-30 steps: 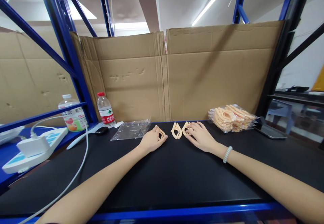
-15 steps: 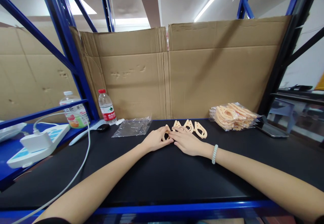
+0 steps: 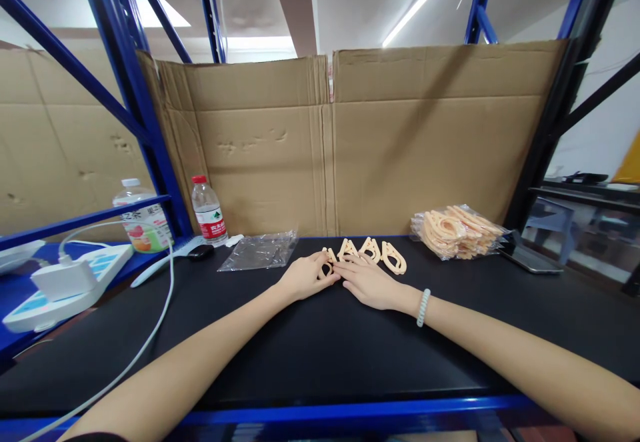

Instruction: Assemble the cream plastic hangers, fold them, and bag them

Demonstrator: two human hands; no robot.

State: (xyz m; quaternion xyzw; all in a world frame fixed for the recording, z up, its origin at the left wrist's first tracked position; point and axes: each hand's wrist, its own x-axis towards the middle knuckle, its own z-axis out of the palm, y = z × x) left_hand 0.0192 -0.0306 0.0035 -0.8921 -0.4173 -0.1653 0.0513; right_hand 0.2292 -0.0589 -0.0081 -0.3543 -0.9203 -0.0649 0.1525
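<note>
Four-fingered grip aside, a row of several beige teardrop-shaped plastic clips lies on the black tabletop. My left hand [image 3: 306, 277] curls its fingers and thumb around the leftmost clip [image 3: 327, 255], which rests at the table surface. My right hand [image 3: 373, 282] lies palm down with fingers stretched out, its fingertips reaching the left hand's clip and partly covering a second clip [image 3: 348, 247] and a third clip [image 3: 371, 247]. Just right of those fingers, another clip [image 3: 394, 259] lies uncovered. Whether the right fingertips press on a clip is hidden.
A clear bag of clips [image 3: 457, 232] lies at the back right, beside a dark flat device [image 3: 535, 259]. A flat clear plastic bag [image 3: 260, 251] and a water bottle [image 3: 209, 212] are at the back left. A white cable [image 3: 167, 302] crosses the left side; cardboard [image 3: 260, 149] stands behind.
Both hands stay at the row of clips, with only slight finger movement. The view has shifted a little, and the clip at my left hand shows slightly more of its top.
</note>
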